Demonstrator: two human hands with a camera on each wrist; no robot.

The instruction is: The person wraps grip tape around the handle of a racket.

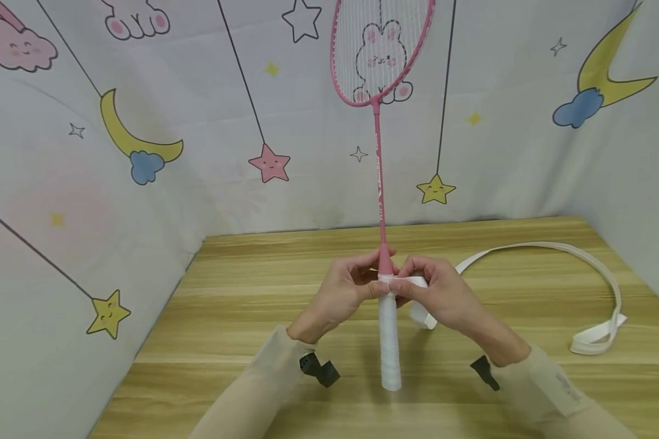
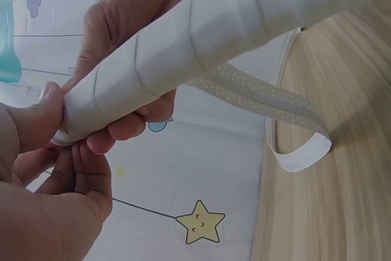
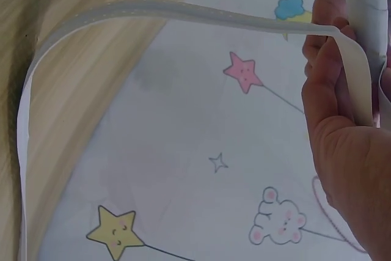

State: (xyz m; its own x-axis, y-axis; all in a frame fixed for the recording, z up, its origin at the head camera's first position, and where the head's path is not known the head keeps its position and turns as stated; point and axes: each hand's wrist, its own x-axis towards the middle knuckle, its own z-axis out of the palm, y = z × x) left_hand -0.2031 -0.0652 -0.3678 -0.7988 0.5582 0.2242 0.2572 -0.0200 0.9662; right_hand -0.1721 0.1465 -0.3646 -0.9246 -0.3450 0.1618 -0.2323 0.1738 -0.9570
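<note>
A pink badminton racket (image 1: 381,183) stands upright with its head at the top of the head view. White overgrip tape in overlapping turns covers its handle (image 2: 165,53). My left hand (image 1: 337,292) pinches the racket at the upper end of the handle, just below the pink cone. Beside it, my right hand (image 1: 445,292) holds the overgrip tape (image 3: 153,9) between thumb and fingers against the handle top. From the right hand the loose strip of tape (image 1: 604,271) curves away across the table. Dotted holes show along it in the left wrist view.
The wood-grain table (image 1: 241,280) lies under both hands. A white cloth backdrop (image 1: 318,195) printed with stars, moons and rabbits hangs behind and at the sides. The tape's free end lies folded on the table at the right. Dark wrist devices (image 1: 320,370) sit by the sleeves.
</note>
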